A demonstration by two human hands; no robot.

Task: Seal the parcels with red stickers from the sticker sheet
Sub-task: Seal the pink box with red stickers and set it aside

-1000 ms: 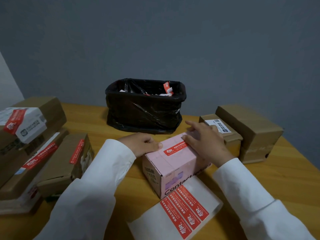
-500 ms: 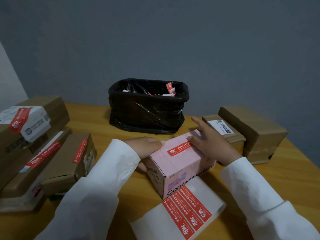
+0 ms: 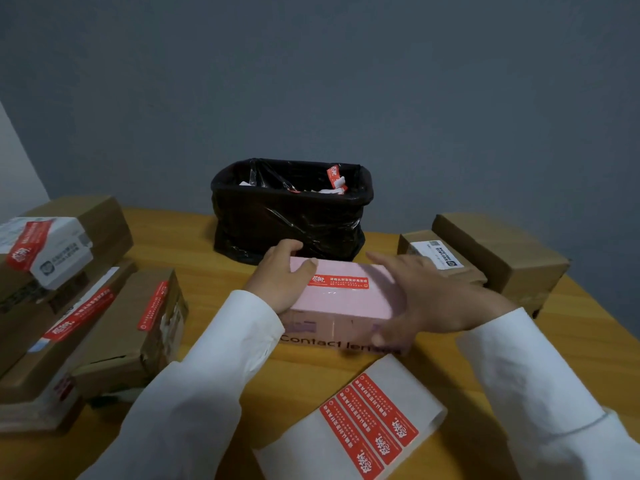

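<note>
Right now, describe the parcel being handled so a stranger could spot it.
Start at the black bin bag at the table's far edge. Directly in front lies the pink box, between both hands. It alone is pink; neighbouring parcels are brown cardboard.

Premises appear to be a small parcel-packing station, possibly in an office or home room; the view is too narrow to say which. Evidence: wooden table point(image 3: 194, 233) against a plain grey wall point(image 3: 311, 81), stacked brown cartons point(image 3: 104, 327) bearing shipping labels, a bin lined with a black bag point(image 3: 291, 216) (holding paper scraps), and a sticker sheet point(image 3: 363, 424).
</note>
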